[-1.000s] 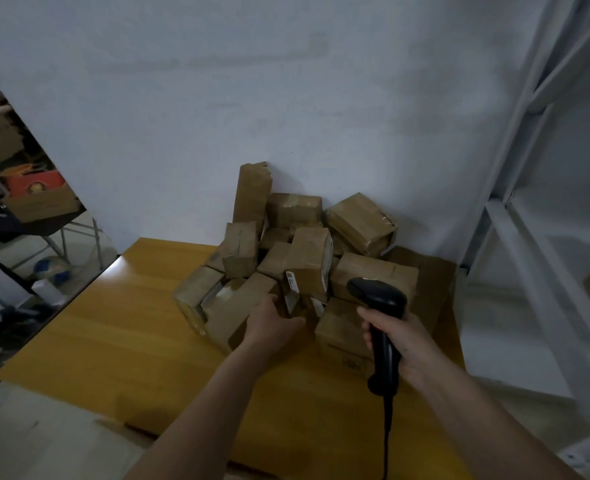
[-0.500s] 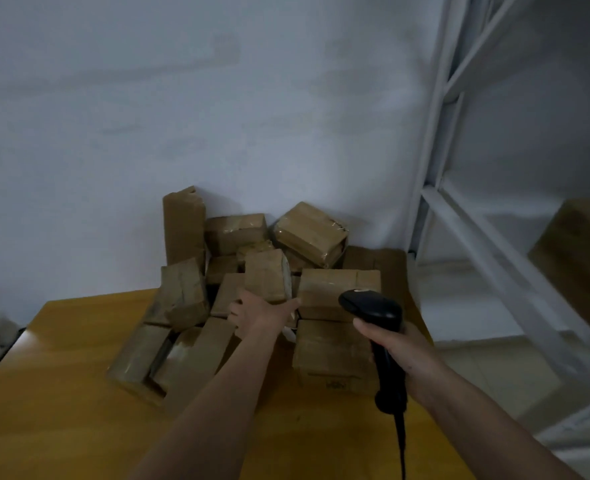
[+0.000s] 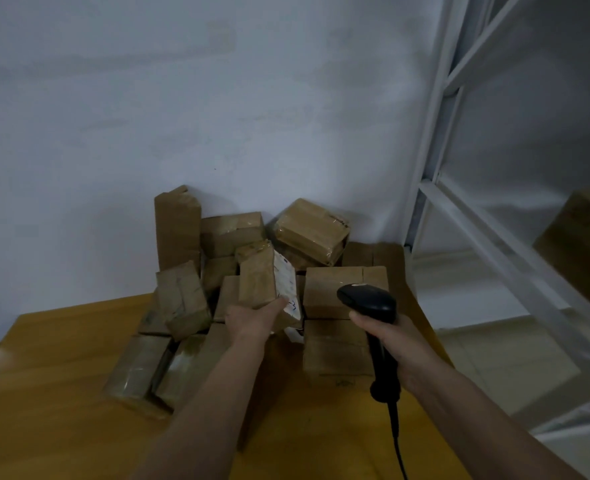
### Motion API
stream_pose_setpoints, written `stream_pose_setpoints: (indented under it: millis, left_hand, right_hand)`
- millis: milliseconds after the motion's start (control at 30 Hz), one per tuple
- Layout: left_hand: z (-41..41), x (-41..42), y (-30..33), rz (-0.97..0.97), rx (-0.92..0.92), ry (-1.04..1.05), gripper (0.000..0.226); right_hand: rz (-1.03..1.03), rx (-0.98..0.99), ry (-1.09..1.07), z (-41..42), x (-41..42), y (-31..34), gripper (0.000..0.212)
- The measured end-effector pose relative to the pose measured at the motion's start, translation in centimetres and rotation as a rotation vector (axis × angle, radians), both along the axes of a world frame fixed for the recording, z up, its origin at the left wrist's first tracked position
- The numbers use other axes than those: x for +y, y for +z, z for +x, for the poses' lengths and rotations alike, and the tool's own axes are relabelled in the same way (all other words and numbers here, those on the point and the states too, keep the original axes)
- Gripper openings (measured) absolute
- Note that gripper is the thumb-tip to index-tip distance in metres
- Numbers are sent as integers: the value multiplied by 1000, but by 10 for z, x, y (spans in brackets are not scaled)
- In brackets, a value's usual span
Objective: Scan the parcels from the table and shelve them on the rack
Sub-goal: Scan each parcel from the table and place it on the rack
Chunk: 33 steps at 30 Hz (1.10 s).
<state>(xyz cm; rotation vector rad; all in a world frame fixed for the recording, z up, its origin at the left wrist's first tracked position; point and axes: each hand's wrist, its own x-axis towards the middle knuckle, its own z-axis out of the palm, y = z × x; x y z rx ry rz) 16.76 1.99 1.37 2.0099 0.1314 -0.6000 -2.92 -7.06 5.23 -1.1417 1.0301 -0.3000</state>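
A second before, the left hand (image 3: 252,320) only reached into the pile on the bench (image 3: 44,393); now its grip clasped a parcel (image 3: 264,277), lifted, label turned right toward the scanner (image 3: 368,301) clenched in the right hand (image 3: 395,344). Scanning looked imminent.

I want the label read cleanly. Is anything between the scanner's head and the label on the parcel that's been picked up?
Nothing visible. The left hand holds the parcel with its white label turned right, toward the barcode scanner in the right hand. Only open air lies between them, above the pile.
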Motion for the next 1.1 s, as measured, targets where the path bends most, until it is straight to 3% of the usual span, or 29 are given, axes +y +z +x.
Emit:
stream_pose_setpoints:
  millis: [67, 167, 233, 333, 367, 733, 900, 1033, 1100]
  left_hand:
    - [-1, 11, 0, -92, 66, 30, 105]
    - [-11, 27, 7, -269, 240, 22, 127]
    - [-17, 36, 9, -409, 336, -10, 134]
    - [-26, 44, 13, -502, 374, -13, 91]
    - [-30, 45, 13, -516, 388, -11, 86]
    - [-56, 54, 23, -503, 411, -227, 97]
    - [-59, 56, 33, -441, 382, -257, 88]
    - [-61, 58, 38, -438, 387, -276, 114]
    - [-63, 57, 39, -438, 390, -273, 115]
  right_hand:
    - [3, -21, -5, 4, 3, 2, 43]
    - [9, -44, -25, 10, 7, 6, 44]
    - [7, -61, -21, 12, 9, 9, 34]
    - [20, -100, -8, 14, 12, 14, 26]
    - [23, -117, 0, 14, 13, 16, 24]
    - [3, -218, 42, 9, 19, 28, 26]
    - [-36, -226, 65, 6, 22, 31, 36]
    - [-78, -229, 95, 2, 24, 35, 49]
    - [-108, -220, 112, 1, 24, 37, 57]
